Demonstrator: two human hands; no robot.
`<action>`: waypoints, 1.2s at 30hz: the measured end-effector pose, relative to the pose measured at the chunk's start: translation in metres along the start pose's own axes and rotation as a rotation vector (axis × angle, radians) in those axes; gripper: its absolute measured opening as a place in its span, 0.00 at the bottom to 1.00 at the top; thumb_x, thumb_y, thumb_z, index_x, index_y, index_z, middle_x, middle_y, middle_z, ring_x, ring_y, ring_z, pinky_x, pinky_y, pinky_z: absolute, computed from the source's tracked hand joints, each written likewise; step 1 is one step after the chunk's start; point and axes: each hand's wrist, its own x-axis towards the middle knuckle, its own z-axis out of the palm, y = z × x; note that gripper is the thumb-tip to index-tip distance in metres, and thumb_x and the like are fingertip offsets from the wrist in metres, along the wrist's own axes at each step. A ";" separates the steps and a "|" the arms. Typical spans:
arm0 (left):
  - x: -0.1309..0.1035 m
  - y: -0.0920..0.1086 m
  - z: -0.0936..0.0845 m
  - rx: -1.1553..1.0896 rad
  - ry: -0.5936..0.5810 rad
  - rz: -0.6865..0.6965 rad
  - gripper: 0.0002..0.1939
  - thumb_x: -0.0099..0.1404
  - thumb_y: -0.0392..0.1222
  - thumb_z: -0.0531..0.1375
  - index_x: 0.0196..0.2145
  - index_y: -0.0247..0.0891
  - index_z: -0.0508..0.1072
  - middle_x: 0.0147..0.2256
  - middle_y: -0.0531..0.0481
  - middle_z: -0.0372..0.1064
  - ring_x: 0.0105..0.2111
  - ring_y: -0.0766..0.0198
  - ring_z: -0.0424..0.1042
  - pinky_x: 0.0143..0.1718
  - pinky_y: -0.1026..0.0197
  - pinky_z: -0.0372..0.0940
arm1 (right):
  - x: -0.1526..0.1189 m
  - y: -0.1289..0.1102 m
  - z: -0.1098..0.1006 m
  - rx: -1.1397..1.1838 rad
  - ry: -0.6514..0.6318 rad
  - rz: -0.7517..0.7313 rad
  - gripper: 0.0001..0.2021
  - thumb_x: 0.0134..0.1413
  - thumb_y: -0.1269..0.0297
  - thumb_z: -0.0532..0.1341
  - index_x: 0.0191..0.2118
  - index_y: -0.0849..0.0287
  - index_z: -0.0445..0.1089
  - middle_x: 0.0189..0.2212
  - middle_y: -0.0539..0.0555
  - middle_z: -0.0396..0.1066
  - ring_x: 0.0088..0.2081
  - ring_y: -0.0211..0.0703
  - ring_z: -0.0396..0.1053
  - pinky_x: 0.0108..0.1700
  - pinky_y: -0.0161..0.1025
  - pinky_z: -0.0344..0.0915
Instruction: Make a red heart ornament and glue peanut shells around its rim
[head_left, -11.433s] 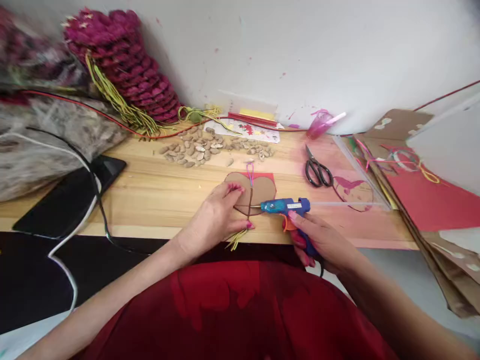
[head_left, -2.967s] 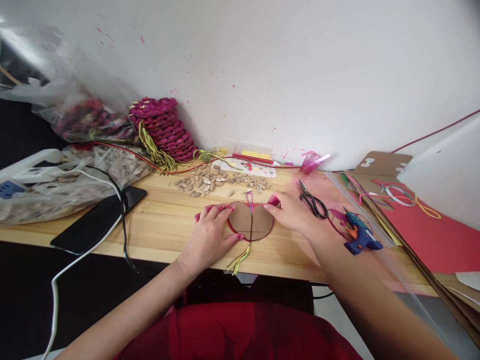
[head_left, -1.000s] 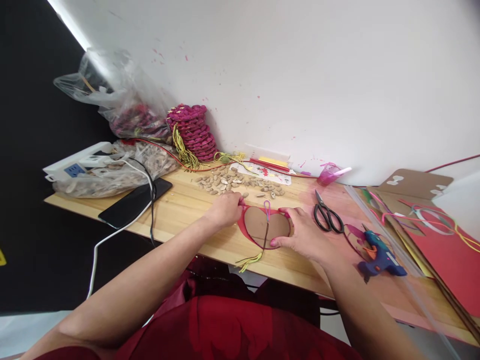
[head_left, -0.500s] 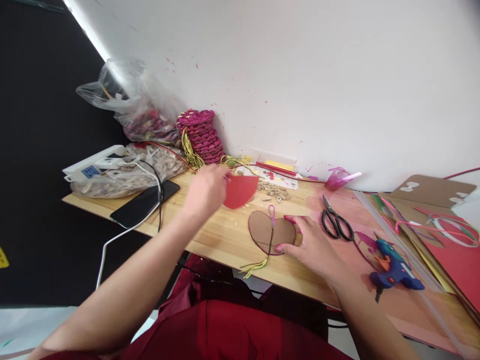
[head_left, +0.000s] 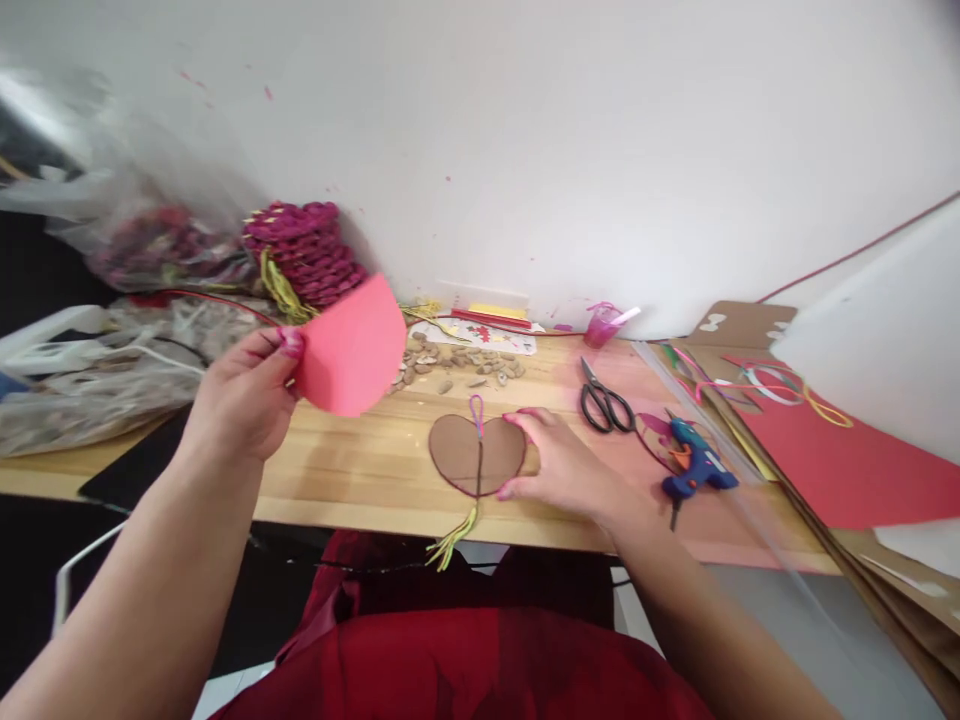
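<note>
In my left hand [head_left: 259, 385] is a piece of red paper [head_left: 352, 350] with a rounded edge, pinched by its left side and lifted above the table. A brown cardboard heart [head_left: 457, 455] with a dark red rim lies flat on the wood before me. Down its middle runs a dark cord, with a purple loop [head_left: 476, 403] at the top and a yellow-green tassel [head_left: 454, 540] hanging past the table edge. My right hand [head_left: 559, 465] grips the heart's right side between thumb and fingers.
Black-handled scissors [head_left: 604, 400] and a blue glue gun [head_left: 697, 465] lie to the right. Behind the heart are small brown pieces [head_left: 495, 365] and a pink cup [head_left: 600, 325]. At left stand a magenta braided coil [head_left: 307, 250] and plastic bags [head_left: 112, 375]. Red sheets [head_left: 847, 460] lie far right.
My left hand has swung left and turned, bringing the red paper away from the heart and up. The view has shifted right. My right hand stays at the heart.
</note>
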 end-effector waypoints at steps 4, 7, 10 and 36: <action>-0.024 0.002 0.018 0.068 -0.254 -0.110 0.19 0.58 0.58 0.67 0.33 0.39 0.72 0.29 0.56 0.68 0.29 0.72 0.61 0.31 0.67 0.59 | -0.004 -0.010 0.005 -0.024 0.074 0.056 0.41 0.41 0.50 0.74 0.60 0.62 0.65 0.57 0.66 0.65 0.60 0.58 0.61 0.62 0.52 0.59; -0.026 0.007 0.020 0.186 -0.247 -0.049 0.18 0.59 0.59 0.66 0.33 0.42 0.74 0.29 0.57 0.69 0.30 0.70 0.62 0.32 0.66 0.57 | -0.016 -0.016 0.005 -0.006 0.131 0.069 0.38 0.46 0.52 0.73 0.61 0.60 0.63 0.58 0.64 0.66 0.60 0.55 0.62 0.61 0.50 0.59; -0.025 0.008 0.018 0.275 -0.212 -0.010 0.15 0.59 0.57 0.66 0.32 0.43 0.75 0.29 0.57 0.69 0.31 0.69 0.63 0.33 0.65 0.56 | -0.039 -0.019 0.001 0.067 0.268 0.078 0.26 0.53 0.57 0.69 0.57 0.57 0.68 0.53 0.59 0.72 0.55 0.51 0.68 0.56 0.45 0.64; -0.041 -0.033 0.059 0.144 -0.594 -0.146 0.16 0.56 0.53 0.65 0.33 0.37 0.74 0.26 0.54 0.68 0.22 0.70 0.61 0.20 0.68 0.54 | -0.111 0.097 -0.080 -0.123 0.236 1.232 0.33 0.50 0.30 0.55 0.11 0.53 0.65 0.18 0.62 0.72 0.22 0.54 0.72 0.29 0.50 0.66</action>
